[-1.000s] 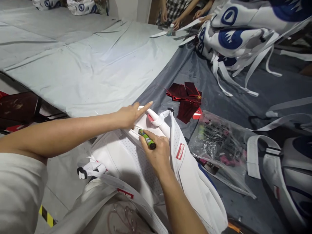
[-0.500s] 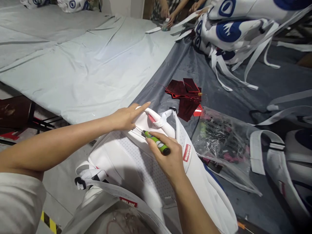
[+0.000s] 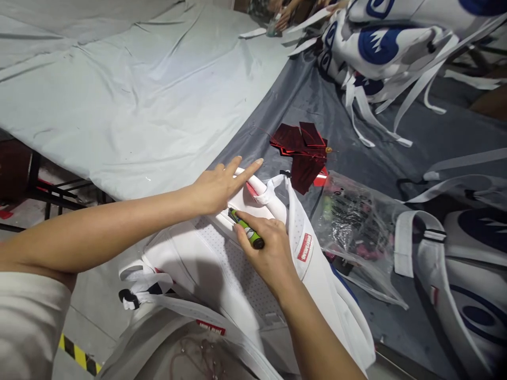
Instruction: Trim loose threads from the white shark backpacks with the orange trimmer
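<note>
Thumb and fingers of the right hand [image 3: 271, 248] are closed around a green-handled tool [image 3: 247, 228], its front end at the upper rim of the white backpack [image 3: 170, 253]. On that same rim, the left hand [image 3: 216, 189] lies with some fingers spread past the edge; whether it also pinches the fabric cannot be told. Close to the backpack's rim is a black buckle [image 3: 285, 173], and a red label [image 3: 304, 248] sits on its right strap. Just beyond the backpack lie dark red pieces [image 3: 304, 153]; to its right, a clear plastic bag [image 3: 356, 216] of small items, then another white-and-blue bag [image 3: 475, 258]. Farther beyond the backpack, toward the right, white-and-blue bags [image 3: 380, 47] are piled, with another person's hand [image 3: 283, 20] near them.
</note>
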{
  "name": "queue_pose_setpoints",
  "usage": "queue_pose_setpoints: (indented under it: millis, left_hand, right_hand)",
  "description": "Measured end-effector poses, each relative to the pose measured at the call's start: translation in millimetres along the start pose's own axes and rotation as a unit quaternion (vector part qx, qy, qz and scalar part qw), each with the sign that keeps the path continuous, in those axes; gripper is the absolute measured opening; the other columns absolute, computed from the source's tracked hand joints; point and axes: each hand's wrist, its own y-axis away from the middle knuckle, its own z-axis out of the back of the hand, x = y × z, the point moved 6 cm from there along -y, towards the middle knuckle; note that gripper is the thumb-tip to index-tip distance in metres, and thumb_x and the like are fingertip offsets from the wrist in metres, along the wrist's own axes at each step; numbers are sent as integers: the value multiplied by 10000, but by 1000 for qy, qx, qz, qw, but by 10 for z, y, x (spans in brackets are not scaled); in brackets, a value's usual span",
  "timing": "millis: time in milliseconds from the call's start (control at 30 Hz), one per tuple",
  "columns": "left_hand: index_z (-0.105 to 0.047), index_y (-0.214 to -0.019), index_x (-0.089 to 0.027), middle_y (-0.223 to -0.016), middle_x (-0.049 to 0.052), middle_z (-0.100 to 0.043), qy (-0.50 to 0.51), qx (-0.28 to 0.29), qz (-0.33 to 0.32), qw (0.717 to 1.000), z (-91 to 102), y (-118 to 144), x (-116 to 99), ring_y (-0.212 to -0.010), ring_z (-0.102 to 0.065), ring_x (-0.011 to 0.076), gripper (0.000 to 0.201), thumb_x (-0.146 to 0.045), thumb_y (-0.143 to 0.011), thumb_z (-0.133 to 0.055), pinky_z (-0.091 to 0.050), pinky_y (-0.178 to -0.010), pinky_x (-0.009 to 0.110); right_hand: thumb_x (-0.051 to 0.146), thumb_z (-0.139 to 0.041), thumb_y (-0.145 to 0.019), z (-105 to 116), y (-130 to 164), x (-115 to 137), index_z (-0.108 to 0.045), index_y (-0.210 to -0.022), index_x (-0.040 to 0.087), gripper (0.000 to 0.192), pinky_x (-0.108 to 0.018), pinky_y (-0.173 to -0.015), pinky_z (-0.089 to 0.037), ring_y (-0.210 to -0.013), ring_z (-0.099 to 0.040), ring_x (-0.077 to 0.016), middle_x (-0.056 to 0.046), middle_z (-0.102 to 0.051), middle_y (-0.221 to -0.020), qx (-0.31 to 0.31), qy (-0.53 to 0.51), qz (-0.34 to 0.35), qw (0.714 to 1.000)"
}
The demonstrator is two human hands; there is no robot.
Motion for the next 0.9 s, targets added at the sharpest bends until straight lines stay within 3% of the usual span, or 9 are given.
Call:
queue_pose_setpoints:
  millis: [133, 267, 500, 700, 800, 900]
  left_hand:
    - [339, -1454, -377, -1625, 121, -113, 18, 11, -10, 1000, -19, 3, -1, -1280, -464, 317, 1117, -211, -842, -581, -475, -903, 376]
    - [380, -1429, -373, -1637, 120, -68, 32, 18, -5, 999, -2, 20, 20, -1286, -465, 323, 1118, -189, -845, -556, -450, -933, 390]
    - [201, -1529, -338, -1641, 136, -47, 27, 63, -13, 998, 80, 12, -5, -1253, -504, 308, 1002, -157, -849, -513, -458, -910, 367]
    - [179, -1533, -345, -1643, 130, -45, 38, 51, -22, 998, 55, 7, 30, -1283, -492, 298, 1023, -152, -827, -535, -457, -917, 352]
    - [229, -1513, -361, -1648, 131, 6, 47, 46, -10, 998, 20, 18, 70, -1301, -486, 294, 1074, -171, -824, -573, -453, -923, 339]
    - [268, -1493, -371, -1647, 141, 31, 62, 42, 2, 997, -1, 36, 100, -1275, -517, 280, 1102, -194, -827, -593, -459, -905, 323]
  right_hand:
    - [315, -578, -903, 36, 15, -43, -710, -1108, 215, 265, -392, -828, -433, -821, -692, -212, -36, -763, -928, 3, 5, -31, 1000]
    - [346, -569, -898, 65, 29, -60, -715, -1109, 234, 279, -396, -840, -455, -829, -695, -220, -44, -764, -929, 11, 14, -46, 999]
    - [332, -578, -897, 70, 30, -58, -723, -1102, 231, 271, -388, -827, -455, -808, -688, -211, -34, -763, -906, 5, 2, -53, 999]
    - [331, -603, -892, 94, 8, -2, -722, -1113, 232, 270, -405, -836, -485, -806, -693, -218, -33, -763, -945, 7, -33, -36, 999]
    - [390, -611, -903, 370, 37, 14, -662, -1241, 263, 365, -401, -828, -519, -858, -697, -231, -53, -742, -1065, -78, -46, -26, 996]
    - [422, -585, -924, 675, 47, -52, -618, -1298, 273, 404, -448, -891, -492, -923, -681, -271, -89, -729, -1048, -191, 51, -42, 979]
